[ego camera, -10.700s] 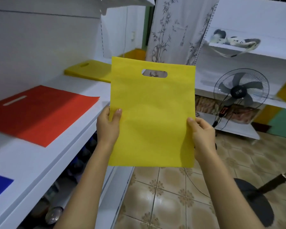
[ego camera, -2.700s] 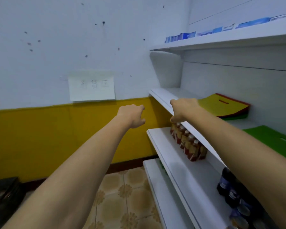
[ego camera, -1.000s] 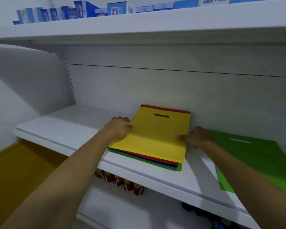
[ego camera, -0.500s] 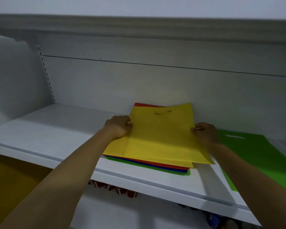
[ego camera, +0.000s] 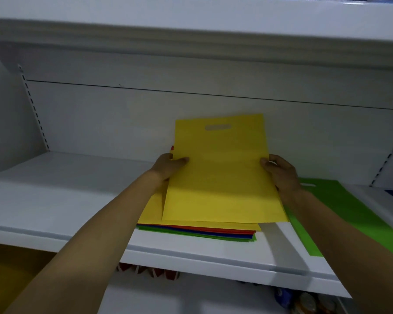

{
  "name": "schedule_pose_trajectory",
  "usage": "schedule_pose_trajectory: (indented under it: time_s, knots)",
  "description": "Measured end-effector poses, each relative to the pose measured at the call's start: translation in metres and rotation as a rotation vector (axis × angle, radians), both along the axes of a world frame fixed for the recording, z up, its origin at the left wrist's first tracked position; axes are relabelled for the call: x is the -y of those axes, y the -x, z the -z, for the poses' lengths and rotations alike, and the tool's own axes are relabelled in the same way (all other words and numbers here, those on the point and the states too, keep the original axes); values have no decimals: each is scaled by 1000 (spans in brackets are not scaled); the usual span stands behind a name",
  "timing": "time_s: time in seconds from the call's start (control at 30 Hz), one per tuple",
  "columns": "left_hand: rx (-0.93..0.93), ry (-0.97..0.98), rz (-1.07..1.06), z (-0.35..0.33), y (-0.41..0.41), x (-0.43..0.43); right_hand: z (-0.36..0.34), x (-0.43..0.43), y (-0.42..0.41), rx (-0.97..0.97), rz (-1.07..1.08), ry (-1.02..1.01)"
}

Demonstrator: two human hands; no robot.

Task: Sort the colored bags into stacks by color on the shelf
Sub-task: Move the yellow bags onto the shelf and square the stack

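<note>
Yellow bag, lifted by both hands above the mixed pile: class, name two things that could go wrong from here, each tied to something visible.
1. The left hand and right hand pinch the yellow bag only at its side edges, so the sheet could sag and drag the second yellow bag on the mixed pile askew.
2. One lower corner hangs over the green bag; swinging it sideways might shift that bag.

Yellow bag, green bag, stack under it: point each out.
yellow bag (ego camera: 220, 177): head view, centre of its face.
green bag (ego camera: 340, 197): head view, upper part of its flat face.
stack (ego camera: 197, 232): head view, front edge, on the coloured layers.
</note>
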State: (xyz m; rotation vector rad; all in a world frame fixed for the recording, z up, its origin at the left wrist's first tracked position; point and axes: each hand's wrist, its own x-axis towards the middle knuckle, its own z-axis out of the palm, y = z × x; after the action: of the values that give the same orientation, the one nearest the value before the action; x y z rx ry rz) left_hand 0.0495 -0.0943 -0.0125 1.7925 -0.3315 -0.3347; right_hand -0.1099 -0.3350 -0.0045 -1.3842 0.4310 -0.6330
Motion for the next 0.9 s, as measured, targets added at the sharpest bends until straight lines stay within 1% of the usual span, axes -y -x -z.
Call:
schedule_pose_trajectory:
  time_s: [0.03,0.07,0.2,0.23,0.3,0.4,0.53,0.73,0.9]
  knots:
    - [-31,49,27,-1,1,0,1,1,0,-3,21,1]
    - [-20,62,49,-3,3,1,0,0,2,-12,42,-1]
    - [201,4,57,-14,8,7,0,2,7,-61,126,7]
    - [236,11,51,-16,9,10,0,4,9,-85,143,43]
    - [280,16,51,-17,11,17,-1,7,14,-178,177,143]
    - [325,6,88,-16,18,32,-1,16,27,-232,206,152]
    - [378,17,132,-18,36,60,2,36,57,-180,219,40]
    - [408,0,152,-20,77,119,2,78,113,-167,274,102]
    - [448,-34,170,-27,122,173,2,120,164,-166,399,190]
